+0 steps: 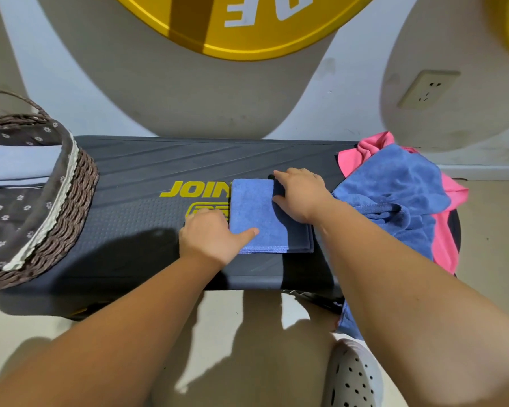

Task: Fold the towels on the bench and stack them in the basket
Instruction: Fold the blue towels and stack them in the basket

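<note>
- Head view, item one: folded blue towel point(265, 212), lying flat on the bench point(135, 177), right of centre, over part of the yellow lettering.
- Orientation: it looks close to square, sides roughly parallel to the bench edges. I cannot tell a clear long axis. Hemmed, layered edges face me and the right.
- Left hand point(209, 239): at the towel's near left corner, thumb laid on top. The fingers are bent at the left edge. I cannot tell whether they grip the cloth.
- Right hand point(301, 195): spread flat, fingers straight, pressing on the towel's far right part.
- Basket point(56, 207): woven, with a dotted dark liner, on the bench's left end, well apart from the towel. Pale folded towels point(21, 164) lie inside.
- Pile point(394, 186): loose blue cloth over a pink towel point(365, 148), on the bench's right end, draping over the edge.
- Surface: dark grey, ribbed and dotted.
- Room: pale wall with a socket point(426, 88), a yellow disc point(241, 24) above and a light floor.
</note>
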